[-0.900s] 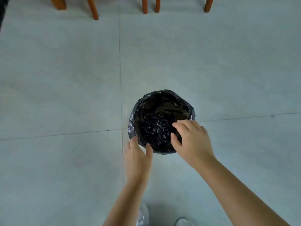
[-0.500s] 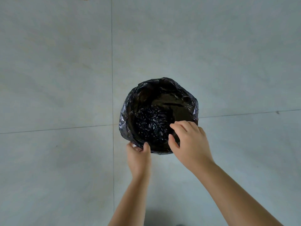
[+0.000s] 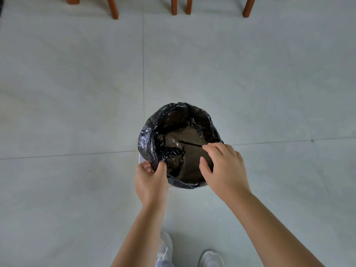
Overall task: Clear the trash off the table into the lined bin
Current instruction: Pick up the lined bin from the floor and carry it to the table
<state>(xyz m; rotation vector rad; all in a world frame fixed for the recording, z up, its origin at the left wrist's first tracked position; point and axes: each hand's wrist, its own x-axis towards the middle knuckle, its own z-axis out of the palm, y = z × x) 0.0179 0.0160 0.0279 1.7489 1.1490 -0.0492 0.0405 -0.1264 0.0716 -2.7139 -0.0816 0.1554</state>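
Bin: your bin (image 3: pixel 141 159) stands on the floor at the centre of the frame. Only a sliver of its white wall shows at the left, under the bag.
Liner: the black liner (image 3: pixel 148 139) is folded over the rim, crumpled, with its mouth open toward you.
Left hand: your left hand (image 3: pixel 151 182) is at the near-left rim, thumb and fingers pinching the liner's edge.
Right hand: your right hand (image 3: pixel 225 168) is over the near-right rim, fingers bent and thumb held apart from them. Whether it grips the liner beneath cannot be told.
Hands: apart, one at each side of the near rim.
Floor: pale tiles (image 3: pixel 77 93), with grout lines crossing just left of the bin.
Top edge: wooden legs (image 3: pixel 112 7) in a row.
Bottom edge: your white shoes (image 3: pixel 211 259).
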